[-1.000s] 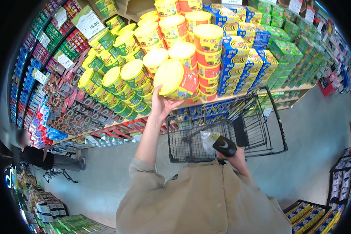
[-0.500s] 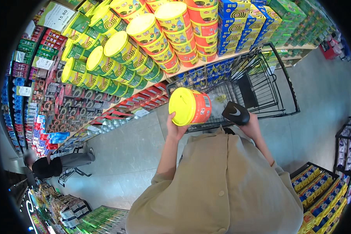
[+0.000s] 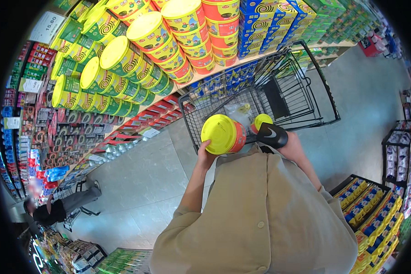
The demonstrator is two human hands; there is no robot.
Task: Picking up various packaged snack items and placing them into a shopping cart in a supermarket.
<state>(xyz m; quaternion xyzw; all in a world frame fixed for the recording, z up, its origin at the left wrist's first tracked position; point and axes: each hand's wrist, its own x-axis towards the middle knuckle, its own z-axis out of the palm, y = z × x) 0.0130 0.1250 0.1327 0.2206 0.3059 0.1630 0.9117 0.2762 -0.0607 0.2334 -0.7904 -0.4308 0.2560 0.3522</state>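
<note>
A round tub with a yellow lid and a red side is in my left hand, which grips its near left edge. The tub's lid faces up toward me, above the near side of the black wire shopping cart. My right hand is at the cart's near edge, behind a black rounded item with a white curved mark. That item hides its fingers. Beside it shows a smaller-looking yellow-lidded tub, partly covered. A clear plastic bag with something yellowish lies in the cart.
Stacked green-and-yellow tubs, red-and-yellow tubs and blue boxes fill the shelf beyond the cart. At lower left another person stands by a cart. Yellow-and-blue packs fill a display at lower right.
The tub in my left hand has turned so its lid faces me more and less of its side shows. A second yellow lid has come into view by the black item.
</note>
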